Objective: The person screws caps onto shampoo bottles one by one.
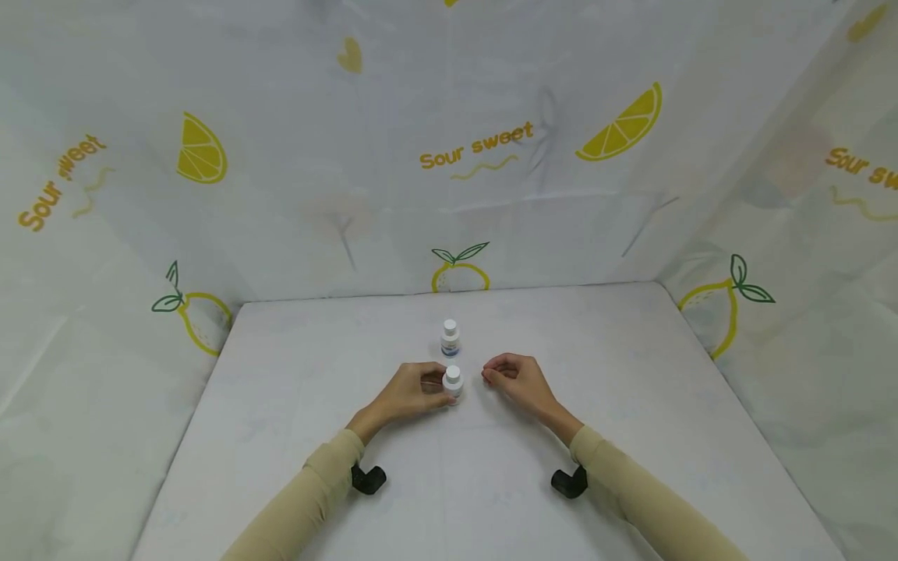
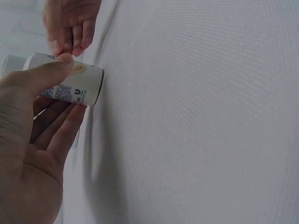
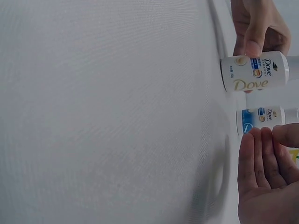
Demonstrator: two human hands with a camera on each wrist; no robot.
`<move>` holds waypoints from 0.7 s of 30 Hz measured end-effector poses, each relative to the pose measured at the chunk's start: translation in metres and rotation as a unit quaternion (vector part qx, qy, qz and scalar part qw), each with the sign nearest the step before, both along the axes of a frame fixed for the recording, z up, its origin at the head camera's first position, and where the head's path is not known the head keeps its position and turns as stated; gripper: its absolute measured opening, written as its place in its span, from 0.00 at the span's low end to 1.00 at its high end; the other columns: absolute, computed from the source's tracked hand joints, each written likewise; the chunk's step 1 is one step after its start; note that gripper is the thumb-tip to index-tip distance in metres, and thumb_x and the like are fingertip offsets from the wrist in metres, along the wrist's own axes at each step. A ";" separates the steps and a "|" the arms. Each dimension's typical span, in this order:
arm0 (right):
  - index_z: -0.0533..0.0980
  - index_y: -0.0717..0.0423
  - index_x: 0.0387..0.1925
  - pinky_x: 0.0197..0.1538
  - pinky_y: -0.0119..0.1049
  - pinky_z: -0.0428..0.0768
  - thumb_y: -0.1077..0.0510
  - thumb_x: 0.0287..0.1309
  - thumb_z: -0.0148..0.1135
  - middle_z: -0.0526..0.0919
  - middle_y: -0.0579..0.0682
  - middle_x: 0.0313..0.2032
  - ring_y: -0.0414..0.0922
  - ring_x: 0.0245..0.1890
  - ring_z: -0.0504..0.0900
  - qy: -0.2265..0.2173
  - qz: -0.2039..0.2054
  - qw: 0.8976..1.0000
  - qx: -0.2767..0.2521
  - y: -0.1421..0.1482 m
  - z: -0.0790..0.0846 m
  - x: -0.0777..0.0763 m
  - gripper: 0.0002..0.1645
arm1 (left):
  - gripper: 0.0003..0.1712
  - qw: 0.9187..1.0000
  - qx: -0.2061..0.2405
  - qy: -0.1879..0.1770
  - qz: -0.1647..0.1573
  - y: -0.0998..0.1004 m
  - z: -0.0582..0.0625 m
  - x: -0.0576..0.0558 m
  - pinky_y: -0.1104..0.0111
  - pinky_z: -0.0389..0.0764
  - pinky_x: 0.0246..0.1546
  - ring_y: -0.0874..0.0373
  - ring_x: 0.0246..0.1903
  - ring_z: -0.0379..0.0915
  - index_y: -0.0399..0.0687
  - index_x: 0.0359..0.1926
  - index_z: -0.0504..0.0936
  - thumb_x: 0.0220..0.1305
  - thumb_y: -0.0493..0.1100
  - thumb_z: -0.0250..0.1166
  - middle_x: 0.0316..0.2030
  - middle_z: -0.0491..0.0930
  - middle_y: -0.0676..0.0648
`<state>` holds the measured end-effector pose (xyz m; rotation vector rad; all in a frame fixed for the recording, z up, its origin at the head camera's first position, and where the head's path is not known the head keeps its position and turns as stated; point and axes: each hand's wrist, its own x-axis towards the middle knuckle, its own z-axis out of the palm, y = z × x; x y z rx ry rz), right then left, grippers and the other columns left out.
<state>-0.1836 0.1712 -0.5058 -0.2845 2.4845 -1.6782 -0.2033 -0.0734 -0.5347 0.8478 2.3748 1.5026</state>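
A small white Dove bottle [image 1: 453,383] with a white cap stands upright on the table. My left hand [image 1: 409,392] grips its body, thumb on the near side and fingers round the far side. Behind it stands a second white Dove bottle [image 1: 450,343], whose label has a blue patch in the right wrist view. To the right of the gripped bottle hovers my right hand [image 1: 521,382], a short gap away. Its fingers [image 3: 261,158] are loosely bent with the thumb near their tips, and I see nothing held there.
The table [image 1: 316,343] has a white cover. White curtains [image 1: 295,140] printed with lemons and lettering rise at its back and sides. A black wrist device [image 1: 369,479] juts from the left sleeve, and another black device [image 1: 569,482] from the right.
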 end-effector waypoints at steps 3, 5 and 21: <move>0.79 0.70 0.41 0.40 0.27 0.84 0.64 0.62 0.61 0.86 0.67 0.40 0.62 0.40 0.85 -0.007 -0.003 1.000 -0.002 -0.001 -0.002 -0.001 0.11 | 0.23 1.000 0.007 -0.001 0.002 -0.001 0.002 0.003 0.64 0.84 0.50 0.49 0.48 0.83 0.37 0.49 0.80 0.51 0.33 0.74 0.47 0.84 0.40; 0.79 0.70 0.41 0.39 0.24 0.83 0.64 0.62 0.61 0.85 0.68 0.40 0.63 0.40 0.85 -0.008 -0.003 1.000 -0.004 -0.001 -0.003 -0.001 0.10 | 0.24 1.000 0.009 0.001 0.004 -0.001 0.000 0.004 0.64 0.84 0.51 0.49 0.49 0.82 0.38 0.50 0.80 0.51 0.33 0.74 0.47 0.84 0.41; 0.81 0.52 0.41 0.44 0.38 0.85 0.57 0.61 0.64 0.87 0.47 0.38 0.43 0.39 0.85 0.151 -0.037 0.980 0.126 0.015 -0.039 -0.008 0.07 | 0.24 0.979 -0.177 0.088 0.047 -0.061 0.008 -0.013 0.60 0.81 0.56 0.55 0.56 0.77 0.49 0.58 0.77 0.70 0.56 0.56 0.55 0.81 0.48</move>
